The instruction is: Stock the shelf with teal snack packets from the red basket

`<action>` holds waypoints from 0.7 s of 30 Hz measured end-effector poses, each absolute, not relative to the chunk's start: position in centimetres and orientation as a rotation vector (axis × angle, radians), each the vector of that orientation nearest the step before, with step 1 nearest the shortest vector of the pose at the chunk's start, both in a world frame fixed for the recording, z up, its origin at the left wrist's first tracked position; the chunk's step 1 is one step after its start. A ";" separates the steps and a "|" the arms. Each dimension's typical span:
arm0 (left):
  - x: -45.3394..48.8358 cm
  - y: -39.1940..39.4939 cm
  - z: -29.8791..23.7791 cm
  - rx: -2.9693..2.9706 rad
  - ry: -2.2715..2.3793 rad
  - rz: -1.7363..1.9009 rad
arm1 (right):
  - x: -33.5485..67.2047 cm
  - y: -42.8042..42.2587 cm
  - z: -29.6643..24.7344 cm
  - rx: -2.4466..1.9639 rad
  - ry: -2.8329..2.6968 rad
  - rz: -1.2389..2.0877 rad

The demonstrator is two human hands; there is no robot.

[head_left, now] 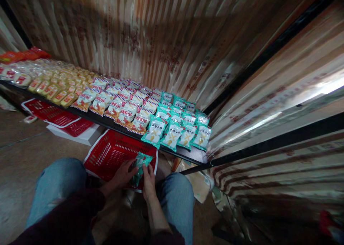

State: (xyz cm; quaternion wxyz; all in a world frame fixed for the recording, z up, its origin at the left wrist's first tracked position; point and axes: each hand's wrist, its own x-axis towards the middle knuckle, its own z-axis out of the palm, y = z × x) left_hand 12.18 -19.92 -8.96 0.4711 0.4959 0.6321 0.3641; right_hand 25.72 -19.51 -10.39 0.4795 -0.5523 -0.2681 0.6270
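Note:
Between my two hands, over the red basket, is a teal snack bag. My left hand grips it from the left side, fingers closed along its edge. On the opposite side my right hand has its thumb and fingers closed on the same bag. Just beyond, rows of matching teal and white snack bags lie on the shelf, close to its right end. Left of them sit white snack bags with striped tops and orange lower parts.
Farther left on the shelf are yellow packets, pale packets and orange-red bags. Another red basket and a white box are below. Corrugated sheeting stands behind, with a dark metal bar at right.

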 end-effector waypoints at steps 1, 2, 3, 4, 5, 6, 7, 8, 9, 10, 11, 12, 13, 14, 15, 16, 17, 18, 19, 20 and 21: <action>12.2 -19.9 -9.2 1.216 1.528 0.876 | 25.7 -19.6 -10.4 -1.356 -0.625 1.543; 12.3 -19.8 -9.5 1.213 1.511 0.862 | 25.6 -19.6 -10.4 -1.353 -0.590 1.564; 12.2 -19.8 -9.6 1.206 1.500 0.852 | 25.5 -19.7 -10.4 -1.338 -0.555 1.591; 12.2 -19.7 -9.7 1.195 1.501 0.845 | 25.5 -19.7 -10.3 -1.314 -0.529 1.619; 12.1 -19.7 -9.8 1.180 1.512 0.841 | 25.4 -19.7 -10.2 -1.281 -0.516 1.643; 12.1 -19.6 -9.7 1.158 1.534 0.839 | 25.3 -19.8 -10.0 -1.244 -0.519 1.658; 12.0 -19.6 -9.6 1.132 1.561 0.838 | 25.3 -19.8 -9.8 -1.207 -0.529 1.670; 12.0 -19.6 -9.5 1.102 1.588 0.840 | 25.2 -19.8 -9.6 -1.171 -0.542 1.681; 11.9 -19.5 -9.3 1.071 1.608 0.846 | 25.1 -19.9 -9.4 -1.134 -0.556 1.690; 11.9 -19.4 -9.1 1.038 1.620 0.857 | 25.1 -19.9 -9.3 -1.097 -0.566 1.700; 11.8 -19.3 -8.9 1.002 1.625 0.871 | 25.1 -19.9 -9.2 -1.063 -0.572 1.713; 11.7 -19.2 -8.7 0.963 1.619 0.887 | 25.1 -19.9 -9.2 -1.040 -0.571 1.725; 11.6 -19.1 -8.5 0.919 1.604 0.901 | 25.1 -19.9 -9.2 -1.028 -0.569 1.734; 11.4 -19.0 -8.3 0.872 1.578 0.912 | 25.1 -19.9 -9.3 -1.026 -0.571 1.739; 11.2 -19.0 -8.0 0.819 1.545 0.919 | 25.2 -19.8 -9.5 -1.035 -0.578 1.739; 11.0 -18.9 -7.8 0.762 1.507 0.923 | 25.4 -19.7 -9.6 -1.064 -0.593 1.722; 10.8 -19.0 -7.6 0.702 1.464 0.925 | 25.5 -19.6 -9.9 -1.106 -0.614 1.692; 10.5 -19.0 -7.3 0.640 1.420 0.924 | 25.8 -19.5 -10.1 -1.154 -0.633 1.651; 10.4 -19.2 -7.1 0.579 1.376 0.924 | 26.0 -19.4 -10.3 -1.200 -0.650 1.611; 10.2 -19.3 -6.8 0.521 1.332 0.922 | 26.2 -19.3 -10.4 -1.240 -0.661 1.580; 10.1 -19.5 -6.6 0.467 1.292 0.919 | 26.4 -19.2 -10.6 -1.267 -0.665 1.565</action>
